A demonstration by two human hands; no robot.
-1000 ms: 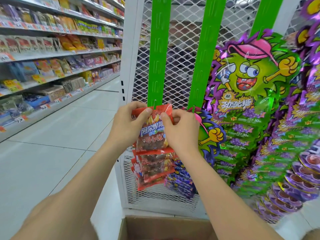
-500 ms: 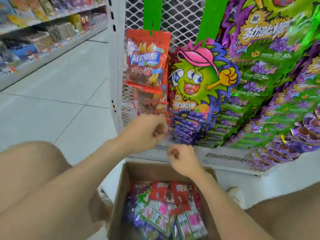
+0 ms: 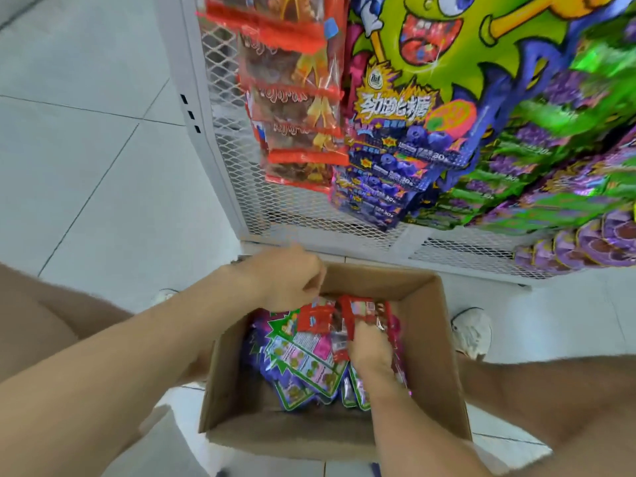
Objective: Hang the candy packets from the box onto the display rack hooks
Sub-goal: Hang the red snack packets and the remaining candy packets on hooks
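Where the red packet (image 3: 364, 308) lies: upright in the box (image 3: 430, 339), top edge towards the rack (image 3: 234, 160).
Right hand (image 3: 370, 349) grip: fingers curled on it.
Left hand (image 3: 289, 277): curled, empty, just beside.

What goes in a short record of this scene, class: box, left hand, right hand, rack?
box: open cardboard, on the floor, loose packets inside
left hand: over the box's far rim, fingers curled, nothing seen in it
right hand: inside the box, gripping a red packet
rack: white mesh, hung packets in overlapping columns
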